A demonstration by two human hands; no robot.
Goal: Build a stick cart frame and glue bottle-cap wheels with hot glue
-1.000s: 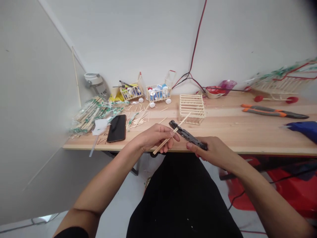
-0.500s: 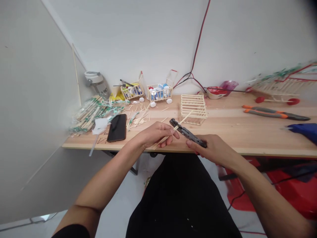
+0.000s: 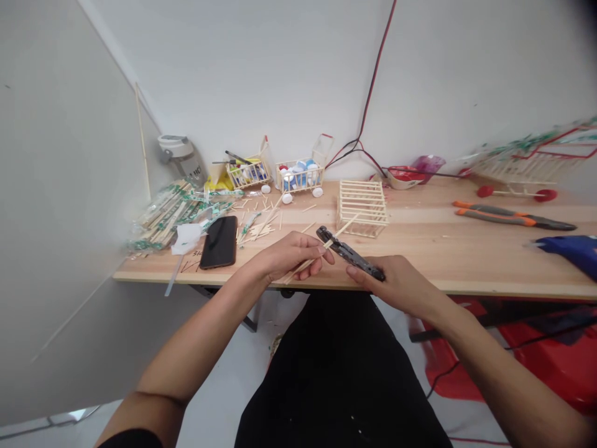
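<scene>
"What are the hands doing?"

"The left hand (image 3: pixel 291 255) pinches a wooden stick (image 3: pixel 342 231); the right hand (image 3: pixel 396 280) pinches a black tool (image 3: pixel 349 255) touching it."

"Where?"

"Lower centre of the frame, just over the table (image 3: pixel 420 252) edge."

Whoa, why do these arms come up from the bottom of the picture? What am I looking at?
A camera worn on a person's head took this picture, looking down, so those arms are the person's own. The left hand holds a thin wooden stick. The right hand holds a dark tool, which crosses the stick. I can't tell exactly what kind of tool it is. On the wooden table are a black phone, a cage made of sticks, and orange-handled pliers.
</scene>
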